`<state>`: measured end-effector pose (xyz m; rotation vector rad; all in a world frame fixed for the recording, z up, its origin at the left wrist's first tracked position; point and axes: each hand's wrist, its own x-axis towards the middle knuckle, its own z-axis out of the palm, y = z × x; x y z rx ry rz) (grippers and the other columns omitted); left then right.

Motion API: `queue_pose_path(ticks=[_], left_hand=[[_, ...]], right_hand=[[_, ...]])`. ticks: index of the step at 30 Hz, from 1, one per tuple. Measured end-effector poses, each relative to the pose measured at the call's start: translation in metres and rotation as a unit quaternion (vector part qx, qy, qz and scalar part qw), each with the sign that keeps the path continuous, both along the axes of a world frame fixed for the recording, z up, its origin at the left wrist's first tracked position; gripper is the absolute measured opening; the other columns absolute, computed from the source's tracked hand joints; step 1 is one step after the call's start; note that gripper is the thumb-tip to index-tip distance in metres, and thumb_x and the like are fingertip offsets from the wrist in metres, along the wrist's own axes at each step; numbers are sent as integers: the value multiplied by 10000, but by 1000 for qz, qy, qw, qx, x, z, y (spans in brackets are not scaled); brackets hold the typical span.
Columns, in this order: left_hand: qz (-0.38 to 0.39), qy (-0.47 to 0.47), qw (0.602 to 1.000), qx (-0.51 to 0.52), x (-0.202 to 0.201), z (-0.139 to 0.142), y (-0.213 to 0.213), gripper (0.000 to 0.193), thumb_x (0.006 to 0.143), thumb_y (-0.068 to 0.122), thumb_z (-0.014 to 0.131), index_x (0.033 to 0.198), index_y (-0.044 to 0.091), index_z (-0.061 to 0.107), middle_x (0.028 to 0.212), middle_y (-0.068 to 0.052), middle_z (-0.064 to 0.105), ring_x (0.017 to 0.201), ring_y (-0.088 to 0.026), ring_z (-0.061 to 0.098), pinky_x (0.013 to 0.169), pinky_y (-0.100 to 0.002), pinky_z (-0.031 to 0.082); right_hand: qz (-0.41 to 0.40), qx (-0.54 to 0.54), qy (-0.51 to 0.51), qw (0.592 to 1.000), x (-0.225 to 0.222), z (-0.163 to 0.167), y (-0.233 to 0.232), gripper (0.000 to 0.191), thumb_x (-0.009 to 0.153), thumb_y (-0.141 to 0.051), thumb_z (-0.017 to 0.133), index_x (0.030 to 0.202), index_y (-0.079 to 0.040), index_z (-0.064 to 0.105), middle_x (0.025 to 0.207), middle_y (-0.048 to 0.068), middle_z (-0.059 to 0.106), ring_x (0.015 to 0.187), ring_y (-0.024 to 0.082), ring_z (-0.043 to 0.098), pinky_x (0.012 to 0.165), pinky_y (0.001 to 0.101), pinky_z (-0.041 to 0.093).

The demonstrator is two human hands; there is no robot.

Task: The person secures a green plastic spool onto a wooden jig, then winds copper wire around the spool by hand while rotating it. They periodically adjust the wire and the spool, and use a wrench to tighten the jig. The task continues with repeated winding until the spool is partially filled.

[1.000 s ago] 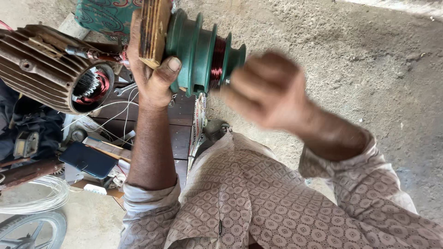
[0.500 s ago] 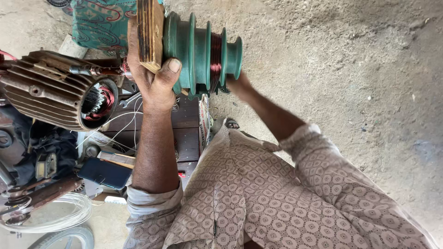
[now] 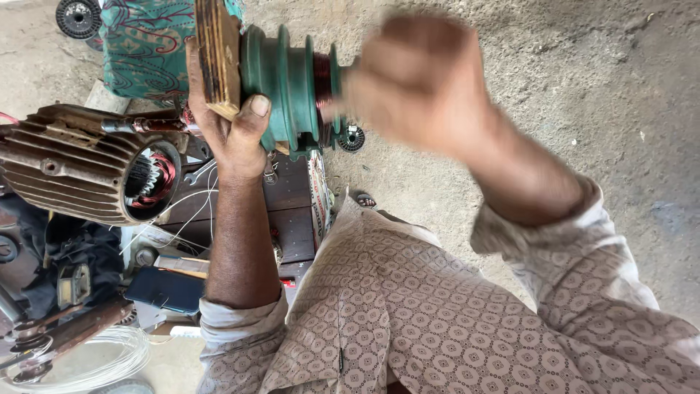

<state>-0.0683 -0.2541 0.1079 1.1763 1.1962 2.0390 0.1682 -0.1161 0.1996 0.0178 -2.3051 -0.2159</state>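
1. At the far left lies a ribbed motor housing (image 3: 80,171) on its side, its open end turned toward me, with red-brown copper windings showing inside.
2. Below it, in the bottom left corner, a loop of clear tubing (image 3: 87,361) rests on the ground, and a dark flat phone (image 3: 164,290) lies just beside the clutter near my left sleeve.
3. My left hand (image 3: 233,124) is closed around a wooden block (image 3: 217,55), thumb pressed over its lower corner, fingers wrapped behind it.
4. The block sits flush against the left face of a green stepped former (image 3: 284,87), which I hold up in front of me, above the dark wooden board (image 3: 288,211) on the ground.
5. Copper wire (image 3: 322,84) fills one of the former's grooves, near its right end.
6. My right hand (image 3: 419,84) is just to the right of the former, raised and blurred; the fingers look curled into a loose fist, but I cannot tell whether they grip anything.
7. Behind the block, a patterned teal cloth (image 3: 146,47) covers something at the top.
8. The right side is bare concrete floor (image 3: 583,87).
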Motion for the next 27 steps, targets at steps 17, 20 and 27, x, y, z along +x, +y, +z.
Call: queue_pose_path(ticks=[17,20,27], left_hand=[[-10,25,1000,6,3,3,1,938,909,382,858,1606,-9,365,1431,-120,543,1313,-212,526,1183,-362,412],[-10,15,1000,-2,2,1,1,955,904,390,864,1600,-22,356,1446,-129,539,1313,-218,520,1179,-371,410],[-3,18,1000,4,0,-5,-2,954,893,361,859,1605,-25,356,1488,-132,519,1343,-221,499,1206,-361,366]], right_hand=[[-35,-562,-132,816,-12,-251,-95,344,1077,-234,604,772,-101,690,682,24,650,472,66,578,369,249,485],[33,-338,-115,934,1,-170,-94,278,1032,-237,674,780,-119,667,666,34,604,543,96,533,476,254,511],[38,23,15,999,6,9,16,322,999,-421,806,861,-163,670,726,-5,551,572,115,491,481,289,448]])
